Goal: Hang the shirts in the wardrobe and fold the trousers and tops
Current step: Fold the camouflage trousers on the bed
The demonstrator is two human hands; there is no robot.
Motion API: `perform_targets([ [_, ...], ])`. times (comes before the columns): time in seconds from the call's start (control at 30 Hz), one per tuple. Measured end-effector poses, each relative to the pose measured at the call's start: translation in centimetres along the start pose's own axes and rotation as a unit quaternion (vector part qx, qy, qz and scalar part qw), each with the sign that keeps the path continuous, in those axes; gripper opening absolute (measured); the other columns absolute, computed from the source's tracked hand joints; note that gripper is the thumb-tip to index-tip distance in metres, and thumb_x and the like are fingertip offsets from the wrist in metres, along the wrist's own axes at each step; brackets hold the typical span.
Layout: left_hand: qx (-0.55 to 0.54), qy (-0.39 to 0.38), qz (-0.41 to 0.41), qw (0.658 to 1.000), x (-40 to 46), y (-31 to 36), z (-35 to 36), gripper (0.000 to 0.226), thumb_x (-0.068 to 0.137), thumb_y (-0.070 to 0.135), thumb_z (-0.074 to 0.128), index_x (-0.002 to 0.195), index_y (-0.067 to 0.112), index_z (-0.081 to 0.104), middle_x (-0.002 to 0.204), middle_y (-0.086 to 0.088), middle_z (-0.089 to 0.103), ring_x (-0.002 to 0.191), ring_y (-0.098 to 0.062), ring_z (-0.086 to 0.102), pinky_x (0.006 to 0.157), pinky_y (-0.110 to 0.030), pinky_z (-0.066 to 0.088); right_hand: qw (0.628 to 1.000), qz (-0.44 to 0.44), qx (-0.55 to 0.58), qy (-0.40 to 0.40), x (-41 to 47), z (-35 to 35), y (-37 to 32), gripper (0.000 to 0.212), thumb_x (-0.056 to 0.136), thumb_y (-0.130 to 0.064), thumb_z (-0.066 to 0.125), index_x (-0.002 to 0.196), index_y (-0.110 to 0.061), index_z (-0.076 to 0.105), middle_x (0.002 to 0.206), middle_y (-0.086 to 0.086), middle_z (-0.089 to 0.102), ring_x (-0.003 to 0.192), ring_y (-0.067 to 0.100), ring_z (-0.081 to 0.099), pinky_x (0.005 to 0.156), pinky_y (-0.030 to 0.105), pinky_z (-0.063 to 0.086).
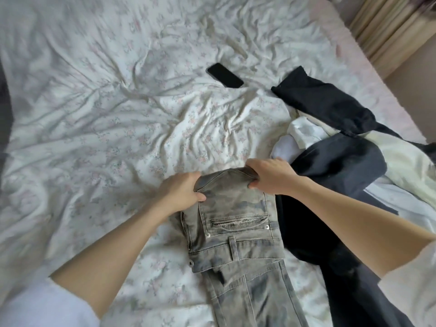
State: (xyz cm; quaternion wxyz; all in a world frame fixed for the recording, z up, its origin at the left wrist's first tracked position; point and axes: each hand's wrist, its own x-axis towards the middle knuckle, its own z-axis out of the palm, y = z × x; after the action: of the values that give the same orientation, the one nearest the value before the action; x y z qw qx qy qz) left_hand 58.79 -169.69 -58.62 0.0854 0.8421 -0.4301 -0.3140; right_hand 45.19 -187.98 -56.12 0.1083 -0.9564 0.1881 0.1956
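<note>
Folding the trousers is the step in hand. The camouflage jeans [236,232] lie near the foot edge of the bed [94,114], waistband toward the person. The left hand [181,192] and the right hand [271,178] each pinch a corner of the folded-over end, thumbs under, fingers curled on top. Next, I judge, the fold must be laid flat and smoothed. The heap of dark and white clothes [342,161] waits along the right edge; a phone [225,75] lies mid-bed.
</note>
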Motion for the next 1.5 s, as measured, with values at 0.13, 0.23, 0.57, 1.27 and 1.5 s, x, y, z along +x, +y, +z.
perform_targets([
  [0.13,0.039,0.066,0.003,0.997,-0.2,2.1,-4.4,0.047,0.078,0.041,0.071,0.114,0.016,0.055,0.071,0.008,0.055,0.063,-0.010,0.051,0.048,-0.024,0.031,0.997,0.034,-0.021,0.067,-1.2,-4.0,-0.5,0.024,0.084,-0.034,0.061,0.102,-0.023,0.049,0.090,-0.007,0.057,0.078,0.018,0.048,0.082,0.036,0.032],
  [0.23,0.056,0.120,0.002,0.991,-0.8,3.6,-5.7,0.036,0.079,0.040,0.070,0.101,0.016,0.054,0.073,0.006,0.057,0.064,-0.014,0.052,0.048,-0.024,0.026,0.989,0.040,-0.022,0.140,-2.5,-5.0,-0.3,0.027,0.085,-0.033,0.060,0.107,-0.020,0.050,0.105,-0.004,0.061,0.091,0.022,0.056,0.083,0.036,0.031],
  [0.57,0.080,0.421,0.070,0.901,-5.5,8.2,-6.8,0.023,0.075,0.012,0.075,0.087,0.002,0.058,0.073,-0.015,0.067,0.069,-0.035,0.063,0.064,-0.036,0.037,0.937,0.057,0.019,0.345,-6.8,-6.3,-0.5,0.024,0.087,-0.021,0.059,0.108,-0.009,0.055,0.107,0.007,0.056,0.104,0.029,0.048,0.085,0.038,0.031],
  [1.27,0.196,0.086,0.185,0.959,-21.1,8.8,18.6,0.053,0.035,0.015,0.085,0.084,0.013,0.066,0.110,-0.008,0.067,0.077,-0.024,0.063,0.057,-0.029,0.050,0.995,-0.002,-0.062,0.073,-26.0,15.9,-2.0,0.042,0.049,0.000,0.081,0.088,-0.007,0.066,0.128,0.017,0.056,0.121,0.034,0.053,0.098,0.051,0.042],
  [1.5,0.289,-0.117,0.157,0.937,-20.8,5.7,23.7,0.082,0.084,0.052,0.056,0.148,0.023,0.014,0.154,-0.003,-0.018,0.144,-0.030,-0.006,0.112,-0.055,-0.004,0.994,0.009,-0.052,-0.096,-27.2,21.0,-0.7,0.057,0.091,-0.021,0.044,0.143,-0.017,0.021,0.146,-0.003,-0.032,0.135,0.019,-0.031,0.115,0.044,-0.006],
])
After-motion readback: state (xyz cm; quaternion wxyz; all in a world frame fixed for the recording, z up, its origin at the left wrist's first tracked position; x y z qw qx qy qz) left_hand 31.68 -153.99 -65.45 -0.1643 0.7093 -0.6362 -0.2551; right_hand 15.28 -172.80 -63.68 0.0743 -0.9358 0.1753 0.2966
